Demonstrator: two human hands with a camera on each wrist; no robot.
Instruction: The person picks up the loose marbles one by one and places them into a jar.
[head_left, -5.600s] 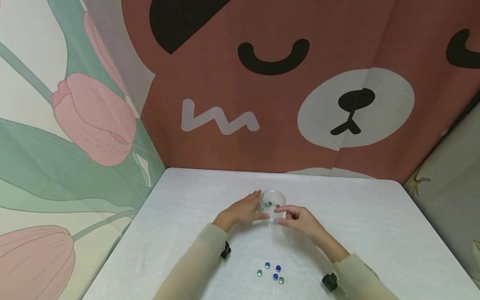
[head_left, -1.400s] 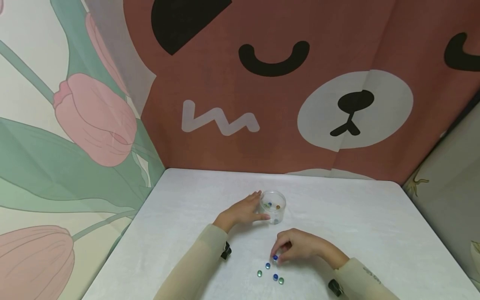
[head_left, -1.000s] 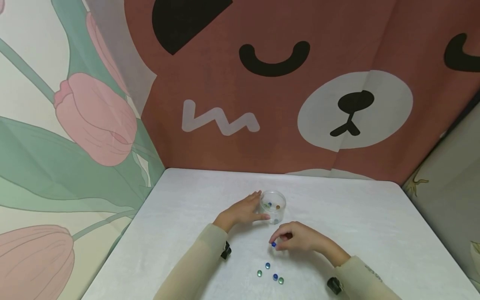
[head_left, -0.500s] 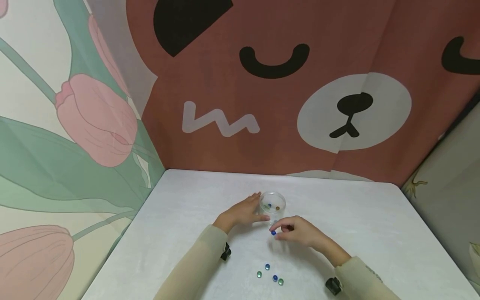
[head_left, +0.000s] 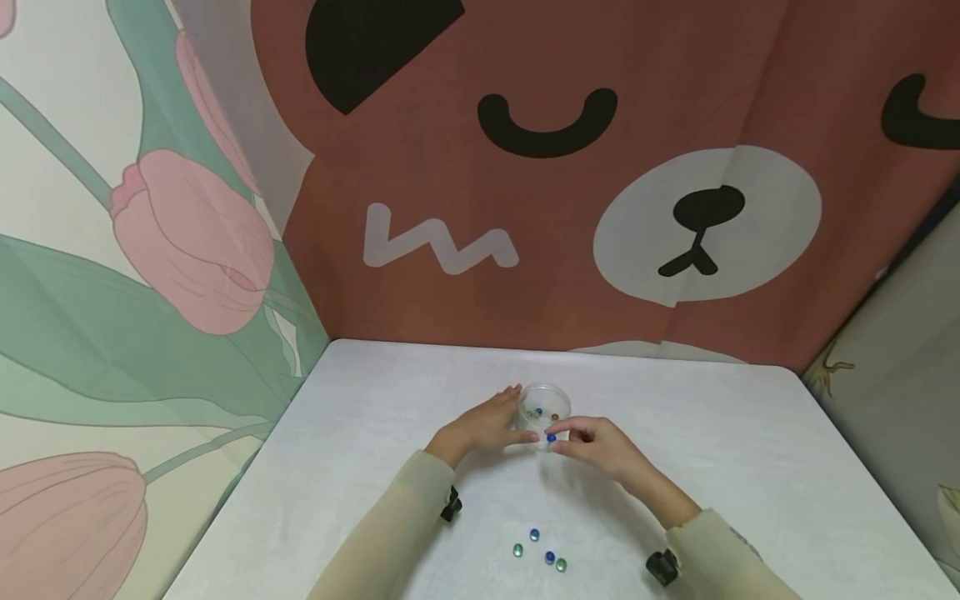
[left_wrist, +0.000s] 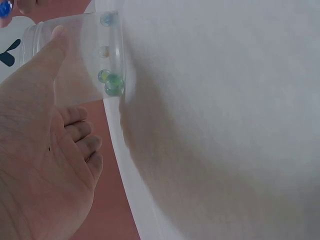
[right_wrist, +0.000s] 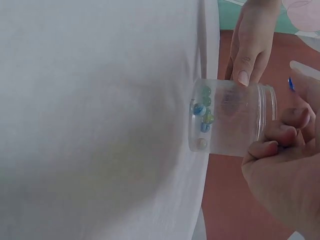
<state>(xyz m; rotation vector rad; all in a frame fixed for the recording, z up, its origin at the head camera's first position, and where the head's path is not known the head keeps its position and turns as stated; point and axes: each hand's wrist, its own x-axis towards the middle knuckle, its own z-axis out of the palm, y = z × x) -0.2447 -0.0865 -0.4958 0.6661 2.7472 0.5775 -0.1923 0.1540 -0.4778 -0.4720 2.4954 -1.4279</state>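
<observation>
A clear plastic jar [head_left: 543,404] stands upright on the white table, several glass marbles [right_wrist: 205,110] lying at its bottom. My left hand [head_left: 487,422] holds the jar from the left, thumb on the near side and fingers on the far side. Between thumb and index finger, my right hand [head_left: 600,443] pinches a blue marble [head_left: 551,437]. That hand is at the jar's near right, with the marble close to the rim; the right wrist view has it just beyond the jar's open mouth. Nearer the person, two green marbles [head_left: 518,550] and two blue marbles [head_left: 534,535] lie loose.
The white table [head_left: 390,383] reaches back to a reddish-brown wall hanging [head_left: 420,308] with a bear face. A tulip-patterned hanging [head_left: 195,250] borders the left side. Small black devices [head_left: 662,567] are worn at both wrists.
My right hand has picked up a blue marble from the loose group and carried it away from the person, up to the jar. My left hand has stayed at the jar.
</observation>
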